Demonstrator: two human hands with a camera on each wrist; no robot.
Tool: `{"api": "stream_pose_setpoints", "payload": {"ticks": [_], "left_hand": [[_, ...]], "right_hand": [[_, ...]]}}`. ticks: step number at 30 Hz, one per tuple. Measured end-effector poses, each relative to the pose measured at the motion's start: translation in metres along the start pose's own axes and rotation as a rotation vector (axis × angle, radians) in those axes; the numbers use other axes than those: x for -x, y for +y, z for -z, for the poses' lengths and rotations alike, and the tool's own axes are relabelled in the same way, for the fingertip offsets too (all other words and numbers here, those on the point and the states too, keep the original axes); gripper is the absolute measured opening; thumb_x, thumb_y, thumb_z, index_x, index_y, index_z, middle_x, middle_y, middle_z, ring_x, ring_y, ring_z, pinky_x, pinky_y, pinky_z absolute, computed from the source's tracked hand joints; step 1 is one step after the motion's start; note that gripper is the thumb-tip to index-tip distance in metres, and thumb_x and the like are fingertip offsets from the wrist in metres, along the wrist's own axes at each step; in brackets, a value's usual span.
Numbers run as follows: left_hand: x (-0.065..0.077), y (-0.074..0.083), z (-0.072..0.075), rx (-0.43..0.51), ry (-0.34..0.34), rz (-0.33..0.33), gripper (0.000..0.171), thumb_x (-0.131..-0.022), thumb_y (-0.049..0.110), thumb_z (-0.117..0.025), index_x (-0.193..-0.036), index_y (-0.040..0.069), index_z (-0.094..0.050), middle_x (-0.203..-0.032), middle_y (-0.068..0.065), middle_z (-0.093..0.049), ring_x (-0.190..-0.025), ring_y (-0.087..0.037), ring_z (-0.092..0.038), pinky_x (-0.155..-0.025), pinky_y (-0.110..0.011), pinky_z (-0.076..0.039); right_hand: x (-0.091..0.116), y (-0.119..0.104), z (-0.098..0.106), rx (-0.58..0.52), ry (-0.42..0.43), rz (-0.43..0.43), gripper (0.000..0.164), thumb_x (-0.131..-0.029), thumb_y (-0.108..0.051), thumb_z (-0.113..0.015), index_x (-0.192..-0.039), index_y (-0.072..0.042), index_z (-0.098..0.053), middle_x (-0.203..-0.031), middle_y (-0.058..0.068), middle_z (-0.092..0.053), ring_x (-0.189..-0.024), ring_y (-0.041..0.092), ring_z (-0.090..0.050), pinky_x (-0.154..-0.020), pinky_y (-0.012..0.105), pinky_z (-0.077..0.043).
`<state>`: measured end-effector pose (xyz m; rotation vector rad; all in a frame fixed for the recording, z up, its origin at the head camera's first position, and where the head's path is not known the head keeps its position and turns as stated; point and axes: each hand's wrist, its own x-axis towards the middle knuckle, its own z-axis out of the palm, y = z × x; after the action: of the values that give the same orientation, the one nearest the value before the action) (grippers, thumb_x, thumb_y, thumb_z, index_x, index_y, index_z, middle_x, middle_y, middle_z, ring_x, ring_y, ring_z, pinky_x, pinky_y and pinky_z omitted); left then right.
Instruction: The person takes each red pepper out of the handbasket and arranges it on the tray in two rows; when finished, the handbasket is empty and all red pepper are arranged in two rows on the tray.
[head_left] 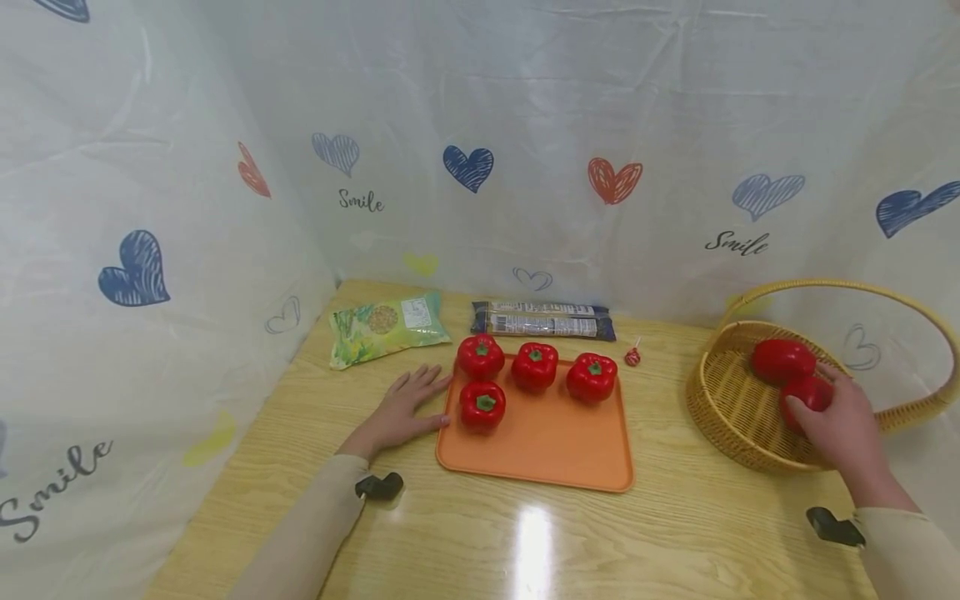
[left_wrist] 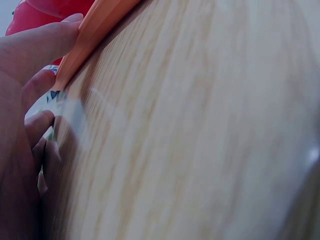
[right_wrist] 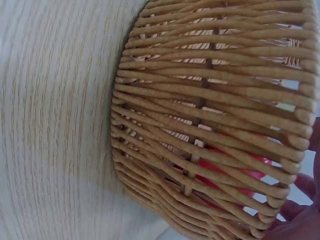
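Observation:
On the orange tray (head_left: 555, 442) stand several red bell peppers (head_left: 482, 406), green stems up, grouped along its far and left sides. My left hand (head_left: 405, 412) lies at the tray's left edge with spread fingers; in the left wrist view its thumb (left_wrist: 55, 37) touches the rim. At the far right, my right hand (head_left: 843, 417) reaches into a wicker basket (head_left: 723, 442) and grips a red bell pepper (head_left: 810, 398), thumb and fingers on opposite sides of it. Another glossy red pepper (head_left: 782, 361) lies beside it. Through the weave, the right wrist view shows red (right_wrist: 225, 175).
Behind the tray lie a green and yellow bag (head_left: 390, 327) and long dark packets (head_left: 543, 321). A small wrapped lollipop (head_left: 633, 357) is between tray and basket. The basket's tall handle (head_left: 840, 285) arches over it. Heart-printed sheeting (head_left: 525, 108) borders the wooden table (head_left: 450, 533).

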<state>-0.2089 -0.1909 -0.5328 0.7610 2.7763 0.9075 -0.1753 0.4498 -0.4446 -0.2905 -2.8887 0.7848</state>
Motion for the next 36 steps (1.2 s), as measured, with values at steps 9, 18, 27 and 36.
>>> {"api": "stream_pose_setpoints", "payload": {"ticks": [9,18,27,36], "left_hand": [[0.0,0.001,0.0,0.001,-0.005,0.002,0.077,-0.095,0.051,-0.066,-0.159,0.019,-0.038,-0.167,-0.013,-0.024,-0.156,-0.034,-0.01,-0.124,-0.054,-0.002],[0.0,0.002,0.001,0.0,-0.001,0.006,0.077,-0.095,0.051,-0.066,-0.159,0.019,-0.039,-0.167,-0.012,-0.025,-0.156,-0.034,-0.011,-0.124,-0.054,-0.003],[0.0,0.001,0.001,-0.004,-0.001,0.001,0.077,-0.095,0.052,-0.066,-0.159,0.019,-0.038,-0.167,-0.012,-0.025,-0.156,-0.034,-0.011,-0.124,-0.055,-0.003],[0.0,0.0,0.001,-0.005,-0.007,0.005,0.077,-0.095,0.052,-0.066,-0.159,0.02,-0.038,-0.167,-0.011,-0.024,-0.156,-0.033,-0.01,-0.124,-0.054,-0.003]], "right_hand": [[-0.005,0.012,0.0,-0.006,-0.056,-0.057,0.081,-0.101,-0.02,-0.061,-0.155,0.014,-0.011,-0.14,0.051,-0.028,-0.12,0.068,-0.034,-0.093,0.08,-0.035],[-0.006,0.009,-0.004,-0.003,-0.056,-0.007,0.078,-0.097,-0.013,-0.066,-0.15,0.019,-0.019,-0.136,0.049,-0.033,-0.12,0.065,-0.033,-0.095,0.079,-0.035],[-0.005,0.007,-0.01,0.048,-0.047,0.108,0.067,-0.093,-0.005,-0.066,-0.146,0.016,-0.033,-0.136,0.05,-0.03,-0.125,0.068,-0.025,-0.099,0.083,-0.024],[-0.005,0.011,-0.013,0.07,-0.102,0.146,0.068,-0.096,-0.012,-0.066,-0.147,0.016,-0.032,-0.137,0.05,-0.029,-0.125,0.067,-0.024,-0.093,0.084,-0.028]]}}
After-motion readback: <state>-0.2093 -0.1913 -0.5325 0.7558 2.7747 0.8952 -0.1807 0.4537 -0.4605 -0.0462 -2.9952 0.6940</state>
